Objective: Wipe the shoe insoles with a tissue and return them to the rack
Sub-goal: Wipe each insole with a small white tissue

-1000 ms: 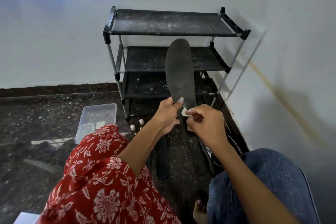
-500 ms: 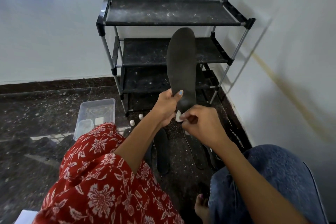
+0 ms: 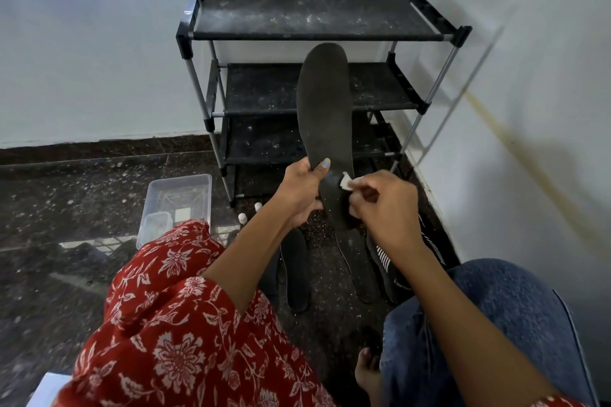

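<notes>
Center frame: left hand (image 3: 299,190) grips upright insole (image 3: 325,129), thumb across it; right hand (image 3: 385,205) fingers curled, pinching tissue (image 3: 346,181) against it.

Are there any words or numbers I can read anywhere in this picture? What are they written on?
No text can be read anywhere in this picture.
Striped insole on the floor: a small pale print near its lower end, too blurred to read.
Insole held by the left hand: no print showing.
Tissue in the right hand: plain.
Rack, clear plastic box and two small white bottles: no label that can be made out.
</notes>
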`<state>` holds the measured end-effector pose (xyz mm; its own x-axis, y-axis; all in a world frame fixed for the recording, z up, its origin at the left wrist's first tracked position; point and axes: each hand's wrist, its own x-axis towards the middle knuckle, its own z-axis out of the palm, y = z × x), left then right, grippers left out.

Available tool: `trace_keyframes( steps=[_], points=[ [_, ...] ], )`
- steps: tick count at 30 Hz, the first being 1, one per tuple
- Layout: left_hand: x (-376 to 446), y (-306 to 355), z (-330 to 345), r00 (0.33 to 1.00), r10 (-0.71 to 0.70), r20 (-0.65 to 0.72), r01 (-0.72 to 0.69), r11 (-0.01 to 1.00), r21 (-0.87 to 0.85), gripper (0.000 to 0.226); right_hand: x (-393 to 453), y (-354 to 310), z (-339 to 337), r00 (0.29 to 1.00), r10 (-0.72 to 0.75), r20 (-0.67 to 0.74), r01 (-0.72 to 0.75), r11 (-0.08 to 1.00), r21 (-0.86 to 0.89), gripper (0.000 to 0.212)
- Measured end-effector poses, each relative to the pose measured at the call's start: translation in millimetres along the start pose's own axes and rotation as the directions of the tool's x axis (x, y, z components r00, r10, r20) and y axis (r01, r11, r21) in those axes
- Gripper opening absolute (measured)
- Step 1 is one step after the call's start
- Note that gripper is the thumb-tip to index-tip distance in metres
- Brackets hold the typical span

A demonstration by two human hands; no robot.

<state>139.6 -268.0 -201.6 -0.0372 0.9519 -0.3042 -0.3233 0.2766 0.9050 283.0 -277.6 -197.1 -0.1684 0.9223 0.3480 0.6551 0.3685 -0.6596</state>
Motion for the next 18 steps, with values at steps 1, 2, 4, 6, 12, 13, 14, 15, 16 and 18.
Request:
trace_keyframes(
  steps=[1, 2, 4, 6, 12, 13, 14, 15, 16, 18],
  points=[
    [0, 0, 0, 1.000, -0.001, -0.003, 0.001, 1.000, -0.001, 0.018, -1, -1, 2, 0.998, -0.027, 0.051, 0.027, 1.000, -0.004, 0.018],
    [0, -1, -1, 1.000, -0.002, -0.010, 0.002, 1.000, -0.007, 0.018, -4, -3, 6, 0.990, -0.061, 0.129, 0.061, 0.998, 0.001, 0.017],
    [1, -2, -1, 1.000, 0.002, -0.025, -0.003, 1.000, -0.030, 0.018, -8, -6, 10, 0.967, -0.100, 0.233, 0.101, 0.995, 0.009, 0.014],
    [1, -1, -2, 1.000, -0.002, -0.023, 0.002, 1.000, -0.020, 0.018, -5, -4, 10, 0.985, -0.083, 0.153, 0.086, 0.996, -0.009, 0.015],
    [3, -2, -1, 0.999, 0.017, -0.039, -0.018, 1.000, -0.024, 0.018, -6, -6, 12, 0.968, -0.106, 0.228, 0.109, 0.994, 0.003, 0.015],
    [3, -3, -1, 0.999, 0.025, -0.043, -0.026, 0.999, -0.025, 0.018, -7, -7, 12, 0.957, -0.120, 0.264, 0.124, 0.992, 0.004, 0.015],
    [3, -3, -1, 0.999, 0.025, -0.043, -0.026, 0.999, -0.018, 0.018, -7, -6, 12, 0.962, -0.112, 0.248, 0.117, 0.993, -0.006, 0.014],
    [3, -3, -2, 0.999, 0.020, -0.041, -0.020, 1.000, -0.007, 0.018, -6, -4, 12, 0.979, -0.083, 0.188, 0.088, 0.996, -0.020, 0.015],
    [3, -2, -2, 0.999, 0.014, -0.038, -0.014, 1.000, 0.000, 0.017, -3, -3, 10, 0.994, -0.040, 0.106, 0.044, 0.999, -0.029, 0.016],
    [3, 0, -2, 0.999, 0.008, -0.033, -0.008, 1.000, -0.001, 0.018, -1, -3, 7, 1.000, 0.007, 0.024, -0.007, 1.000, -0.019, 0.017]
  ],
)
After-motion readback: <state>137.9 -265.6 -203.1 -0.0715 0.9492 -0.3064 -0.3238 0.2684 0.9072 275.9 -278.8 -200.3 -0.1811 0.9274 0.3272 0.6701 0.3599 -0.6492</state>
